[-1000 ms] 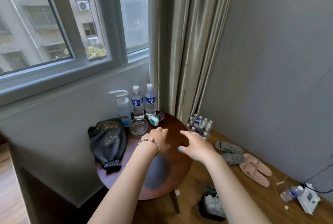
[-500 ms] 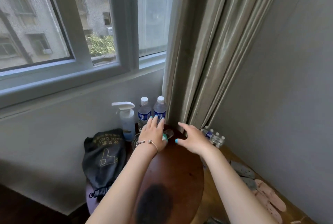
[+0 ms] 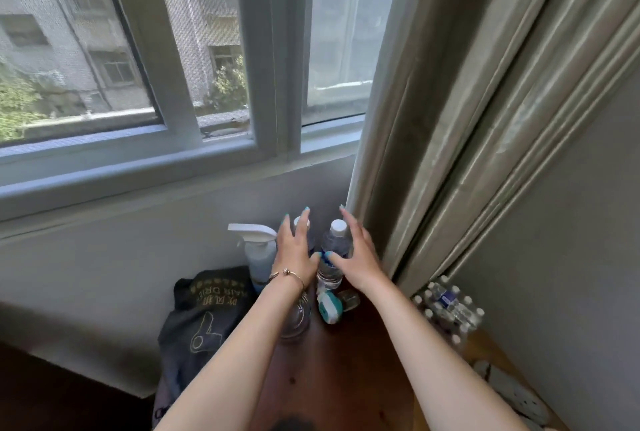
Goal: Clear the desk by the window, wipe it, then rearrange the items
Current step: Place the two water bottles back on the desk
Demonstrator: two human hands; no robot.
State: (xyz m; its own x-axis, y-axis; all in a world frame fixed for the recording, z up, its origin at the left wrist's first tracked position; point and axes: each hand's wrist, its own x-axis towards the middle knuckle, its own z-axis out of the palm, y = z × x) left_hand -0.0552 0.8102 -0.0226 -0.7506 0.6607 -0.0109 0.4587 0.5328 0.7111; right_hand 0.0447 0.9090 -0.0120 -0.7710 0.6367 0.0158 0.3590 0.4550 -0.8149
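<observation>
A: In the head view, what has changed?

B: Half a second ago both hands were low over the desk [image 3: 346, 361], short of the bottles. Now they have reached the two water bottles at centre frame, and the camera has leaned in, so the window fills the upper half.

A: And the hands themselves?

B: The left hand [image 3: 294, 250], bracelet at the wrist, lies against the left water bottle [image 3: 298, 222], fingers straight and pointing up, thumb just meeting the side. It hides most of that bottle; only the cap shows. The right hand [image 3: 356, 257] is spread on the right water bottle [image 3: 334, 257], thumb across the label, fingers stretched past the cap towards the curtain [image 3: 467, 119]. Neither has wrapped round yet; both look open and touching rather than gripping.

A: So the clearing is only starting?

B: I'd judge so. Everything is on the desk: the spray bottle [image 3: 258, 257] just left of the left hand, the dark hair-dryer bag [image 3: 204, 316] hanging over the lower-left edge, a glass ashtray [image 3: 294, 319] under the left forearm, and a small white-and-teal gadget [image 3: 330, 307] near the right wrist.

A: Next move?

B: Probably closing the fingers and lifting both bottles at once. They stand close together, so a clumsy squeeze could knock one into the sprayer.
</observation>
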